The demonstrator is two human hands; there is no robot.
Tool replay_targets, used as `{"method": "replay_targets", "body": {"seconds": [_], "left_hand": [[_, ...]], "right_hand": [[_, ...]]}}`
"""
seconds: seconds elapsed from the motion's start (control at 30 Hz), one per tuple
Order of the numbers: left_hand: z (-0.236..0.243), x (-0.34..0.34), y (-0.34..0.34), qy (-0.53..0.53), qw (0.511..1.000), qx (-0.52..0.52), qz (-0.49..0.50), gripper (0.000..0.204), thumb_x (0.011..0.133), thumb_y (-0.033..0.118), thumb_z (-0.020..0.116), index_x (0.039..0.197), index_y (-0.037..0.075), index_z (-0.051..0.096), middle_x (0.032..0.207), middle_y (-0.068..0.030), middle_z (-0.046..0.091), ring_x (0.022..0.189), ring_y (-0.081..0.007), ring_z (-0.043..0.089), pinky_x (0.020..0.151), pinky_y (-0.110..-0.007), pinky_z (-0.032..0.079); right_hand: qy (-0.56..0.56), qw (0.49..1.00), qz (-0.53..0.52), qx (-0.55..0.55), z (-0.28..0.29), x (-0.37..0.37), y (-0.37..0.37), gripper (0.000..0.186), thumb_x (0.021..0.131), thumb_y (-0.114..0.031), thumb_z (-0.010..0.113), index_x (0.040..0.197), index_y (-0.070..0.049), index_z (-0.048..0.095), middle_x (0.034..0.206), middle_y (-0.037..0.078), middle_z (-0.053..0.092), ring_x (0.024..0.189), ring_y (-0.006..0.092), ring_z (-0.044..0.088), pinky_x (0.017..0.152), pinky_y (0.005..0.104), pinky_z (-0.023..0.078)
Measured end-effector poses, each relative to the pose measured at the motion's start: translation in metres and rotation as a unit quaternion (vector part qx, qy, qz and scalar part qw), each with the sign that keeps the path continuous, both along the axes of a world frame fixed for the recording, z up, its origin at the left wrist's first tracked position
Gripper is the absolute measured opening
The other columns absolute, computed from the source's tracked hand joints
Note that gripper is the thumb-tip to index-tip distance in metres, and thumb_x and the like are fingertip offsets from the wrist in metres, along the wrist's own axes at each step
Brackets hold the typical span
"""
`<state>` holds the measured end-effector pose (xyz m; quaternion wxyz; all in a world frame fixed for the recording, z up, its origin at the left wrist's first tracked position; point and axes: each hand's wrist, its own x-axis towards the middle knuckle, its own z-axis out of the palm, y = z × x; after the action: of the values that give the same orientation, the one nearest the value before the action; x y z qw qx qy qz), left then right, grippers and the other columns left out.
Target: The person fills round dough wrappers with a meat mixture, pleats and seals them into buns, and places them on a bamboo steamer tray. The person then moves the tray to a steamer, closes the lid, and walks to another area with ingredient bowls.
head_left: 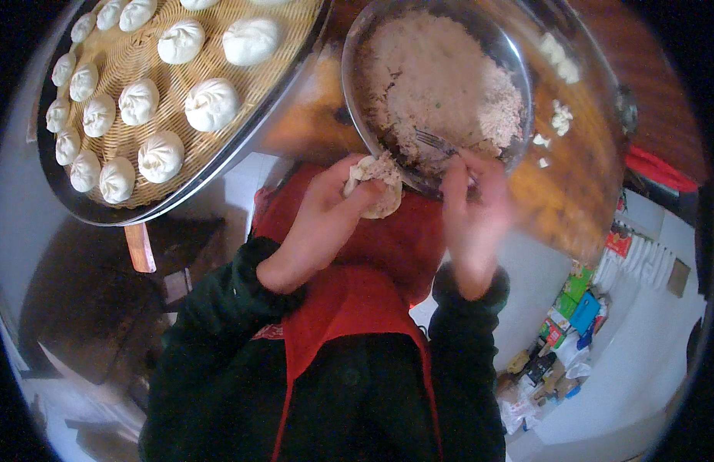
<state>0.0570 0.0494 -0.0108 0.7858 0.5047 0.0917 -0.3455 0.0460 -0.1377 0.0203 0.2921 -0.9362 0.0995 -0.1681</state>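
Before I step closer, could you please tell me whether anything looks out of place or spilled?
Some white bits, possibly dough, look slightly untidy: they lie scattered on the wooden table, right of the metal bowl.

Dough (383, 207) and fork (437, 143)
Pale dough cups pinkish filling (386, 174) in your left hand (324, 209); metal fork slants left from your right hand (476, 206).

A kitchen or similar food-making room, whether of a home or a small shop unclear, shows itself in a round woven tray (172, 83) lined with pleated white buns (211, 105); a metal bowl (512, 58) of minced filling (442, 77) stands on a wooden table (576, 177) dotted with pale dough scraps (561, 117); a red apron (357, 304) and stacked boxes and bags (584, 313) at right complete the scene.
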Motion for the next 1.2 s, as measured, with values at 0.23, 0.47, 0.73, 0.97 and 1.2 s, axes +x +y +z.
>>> {"method": "replay_targets", "body": {"seconds": [0.23,0.47,0.73,0.97,1.2], "left_hand": [[0.003,0.009,0.003,0.142,0.974,-0.162,0.072,0.045,0.108,0.03,0.046,0.139,-0.001,0.055,0.136,-0.0119,0.065,0.126,-0.0246,0.063,0.11,-0.04,0.05],[0.007,0.008,-0.004,0.212,0.95,-0.209,0.096,0.044,0.11,0.035,0.046,0.137,0.003,0.057,0.136,-0.0121,0.065,0.126,-0.0239,0.063,0.108,-0.041,0.051],[-0.006,0.002,-0.002,0.231,0.945,-0.217,0.083,0.036,0.106,0.031,0.054,0.133,0.007,0.059,0.128,-0.0082,0.068,0.118,-0.022,0.066,0.101,-0.039,0.055],[-0.008,0.0,0.001,0.209,0.956,-0.198,0.062,0.032,0.103,0.015,0.051,0.132,0.001,0.053,0.123,-0.014,0.067,0.112,-0.0275,0.069,0.1,-0.042,0.057],[0.003,-0.014,-0.017,0.172,0.969,-0.166,0.058,0.035,0.104,0.012,0.051,0.136,-0.001,0.05,0.124,-0.016,0.066,0.111,-0.0292,0.069,0.1,-0.042,0.056]], "right_hand": [[0.003,0.987,0.133,-0.094,-0.002,-0.016,0.001,0.025,0.079,-0.006,0.081,0.103,-0.01,0.077,0.077,0.008,0.073,0.068,0.0243,0.071,0.061,0.038,0.057],[-0.02,0.973,0.187,-0.13,-0.005,-0.026,0.002,0.024,0.081,-0.012,0.077,0.104,-0.016,0.081,0.078,0.005,0.071,0.064,0.0244,0.065,0.06,0.0371,0.053],[-0.017,0.945,0.259,-0.2,-0.006,-0.04,-0.001,0.021,0.076,-0.016,0.083,0.096,-0.018,0.08,0.078,0.001,0.074,0.065,0.0199,0.069,0.057,0.0294,0.056],[-0.106,0.976,0.157,-0.107,0.007,-0.024,-0.02,0.016,0.083,-0.005,0.077,0.097,-0.011,0.077,0.081,0.008,0.076,0.065,0.0207,0.069,0.059,0.0352,0.056],[0.041,0.96,0.126,-0.245,0.038,0.047,-0.058,0.014,0.093,-0.012,0.071,0.105,-0.006,0.077,0.092,0.014,0.077,0.08,0.0245,0.075,0.07,0.0374,0.057]]}}
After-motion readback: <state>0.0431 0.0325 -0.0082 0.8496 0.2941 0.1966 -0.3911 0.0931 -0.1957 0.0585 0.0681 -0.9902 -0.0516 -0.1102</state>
